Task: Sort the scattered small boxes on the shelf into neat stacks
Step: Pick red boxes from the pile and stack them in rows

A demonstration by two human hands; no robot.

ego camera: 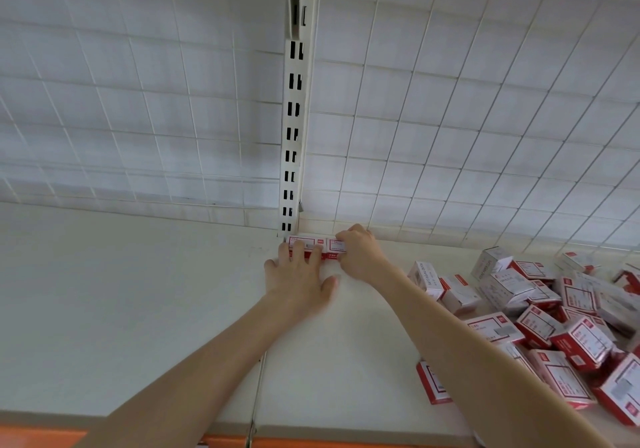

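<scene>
- Looks like the first row is getting squared up: left box (pixel 302 242) and right box (pixel 332 245) sit side by side at the shelf's (pixel 138 292) back edge, by the upright post (pixel 292 136).
- Left hand (pixel 298 274) lies flat with fingers spread, pressing the left box. Right hand (pixel 360 257) curls round the right box.
- Next, I'd guess: let go and grab one from the loose pile (pixel 554 316) at the shelf's right end.

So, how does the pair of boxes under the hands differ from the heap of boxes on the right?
The pair of boxes lies flat, side by side, by the back grid; the heap of boxes is tilted and overlapping. The left hand and right hand touch the pair; no hand is on the heap. Both are small red-and-white boxes.
</scene>
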